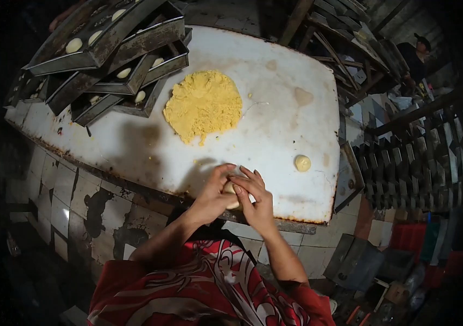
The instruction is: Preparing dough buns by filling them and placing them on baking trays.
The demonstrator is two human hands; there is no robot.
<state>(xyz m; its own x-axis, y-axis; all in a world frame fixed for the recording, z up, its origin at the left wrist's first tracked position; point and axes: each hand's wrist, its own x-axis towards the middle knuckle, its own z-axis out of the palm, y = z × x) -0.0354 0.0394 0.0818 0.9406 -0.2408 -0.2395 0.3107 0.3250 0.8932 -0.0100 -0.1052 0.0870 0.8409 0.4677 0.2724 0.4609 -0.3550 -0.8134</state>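
Note:
Over the near edge of the white table, my left hand (213, 194) and my right hand (255, 202) are cupped together around a pale piece of dough (231, 191). Fingers of both hands curl over it, so most of the dough is hidden. Beyond my hands lies a broad heap of crumbly yellow filling (204, 106), with a few crumbs scattered around it. A single round dough ball (302, 163) rests by itself near the table's right side.
Stacked metal trays (117, 60) holding pale dough pieces cover the table's far left. The white table (275, 125) has a rusty rim. Racked metal tins (416, 157) stand at right, and a person (413, 57) is at the far right. Tiled floor (74, 201) shows at near left.

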